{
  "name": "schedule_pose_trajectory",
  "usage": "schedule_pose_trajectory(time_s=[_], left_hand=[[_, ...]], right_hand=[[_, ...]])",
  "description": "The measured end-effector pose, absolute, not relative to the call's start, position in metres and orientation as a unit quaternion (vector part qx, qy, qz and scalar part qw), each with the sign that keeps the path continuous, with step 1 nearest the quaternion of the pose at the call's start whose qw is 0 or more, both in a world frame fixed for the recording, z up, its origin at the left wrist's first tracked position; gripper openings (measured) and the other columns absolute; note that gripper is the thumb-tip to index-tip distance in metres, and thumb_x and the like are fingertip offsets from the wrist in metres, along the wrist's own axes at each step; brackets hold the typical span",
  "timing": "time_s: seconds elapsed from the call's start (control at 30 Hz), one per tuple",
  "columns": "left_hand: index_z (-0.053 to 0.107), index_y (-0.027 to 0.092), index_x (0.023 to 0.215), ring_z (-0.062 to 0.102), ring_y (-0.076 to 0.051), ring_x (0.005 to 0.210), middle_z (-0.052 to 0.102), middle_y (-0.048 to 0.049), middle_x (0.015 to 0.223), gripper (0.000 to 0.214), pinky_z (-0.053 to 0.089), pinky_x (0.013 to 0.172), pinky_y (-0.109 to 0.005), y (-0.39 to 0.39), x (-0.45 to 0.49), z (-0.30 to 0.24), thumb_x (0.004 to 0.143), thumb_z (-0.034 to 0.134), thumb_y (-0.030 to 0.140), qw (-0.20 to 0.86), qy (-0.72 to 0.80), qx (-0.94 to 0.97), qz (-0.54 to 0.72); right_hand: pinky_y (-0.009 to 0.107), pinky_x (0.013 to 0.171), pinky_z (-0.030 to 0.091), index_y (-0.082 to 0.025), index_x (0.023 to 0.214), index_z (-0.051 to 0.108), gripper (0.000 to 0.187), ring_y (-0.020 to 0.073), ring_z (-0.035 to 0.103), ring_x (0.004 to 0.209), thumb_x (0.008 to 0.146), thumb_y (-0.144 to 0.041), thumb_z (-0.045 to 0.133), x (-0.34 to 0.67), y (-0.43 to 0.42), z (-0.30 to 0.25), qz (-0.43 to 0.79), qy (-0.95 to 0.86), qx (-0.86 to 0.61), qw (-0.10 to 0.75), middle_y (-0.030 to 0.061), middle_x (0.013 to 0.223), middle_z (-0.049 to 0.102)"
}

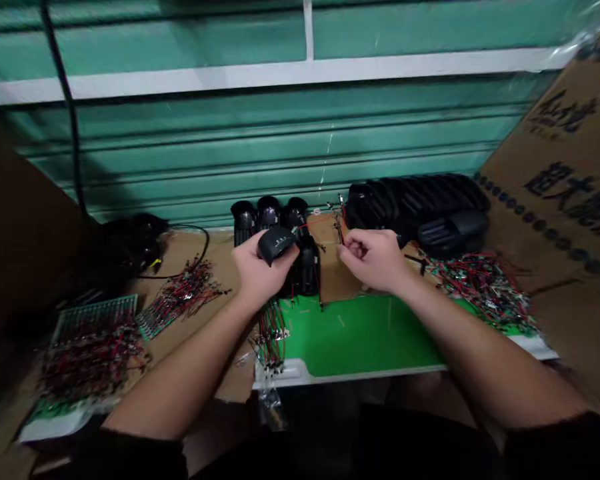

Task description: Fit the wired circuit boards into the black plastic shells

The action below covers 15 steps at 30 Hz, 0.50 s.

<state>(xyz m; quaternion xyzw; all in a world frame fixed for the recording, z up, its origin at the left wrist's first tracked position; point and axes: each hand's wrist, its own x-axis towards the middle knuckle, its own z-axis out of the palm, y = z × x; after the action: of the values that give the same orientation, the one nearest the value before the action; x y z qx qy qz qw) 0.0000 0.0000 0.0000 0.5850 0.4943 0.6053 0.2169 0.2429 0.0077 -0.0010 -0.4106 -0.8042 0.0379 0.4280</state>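
Bare forearms (480, 353) reach over a green mat (355, 337) to the left hand (263, 270), curled around a black plastic housing (276, 244), and the right hand (373, 259), pinched closed just beside thin red wires (325, 220).

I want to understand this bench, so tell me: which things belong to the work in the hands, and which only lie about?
In the work: left hand, black plastic cap, right hand, red wire, upright black cases.
Lying about: wire bundles, green mat, cardboard.
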Motion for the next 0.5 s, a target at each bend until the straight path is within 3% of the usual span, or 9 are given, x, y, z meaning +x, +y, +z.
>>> schedule_pose_trajectory(time_s=[0.5], left_hand=[[0.074,0.012,0.071,0.056,-0.006,0.067,0.069,-0.0006,0.071,0.024,0.048,0.068,-0.019,0.0076,-0.0075,0.0009,0.068,0.086,0.033,0.199,0.51,0.539,0.641]], right_hand=[[0.028,0.062,0.037,-0.022,0.072,0.049,0.026,0.0125,0.049,0.059,0.093,-0.018,0.062,0.2496,0.0121,-0.0063,-0.008,-0.851,-0.343,0.397,-0.0038,0.063,0.05]])
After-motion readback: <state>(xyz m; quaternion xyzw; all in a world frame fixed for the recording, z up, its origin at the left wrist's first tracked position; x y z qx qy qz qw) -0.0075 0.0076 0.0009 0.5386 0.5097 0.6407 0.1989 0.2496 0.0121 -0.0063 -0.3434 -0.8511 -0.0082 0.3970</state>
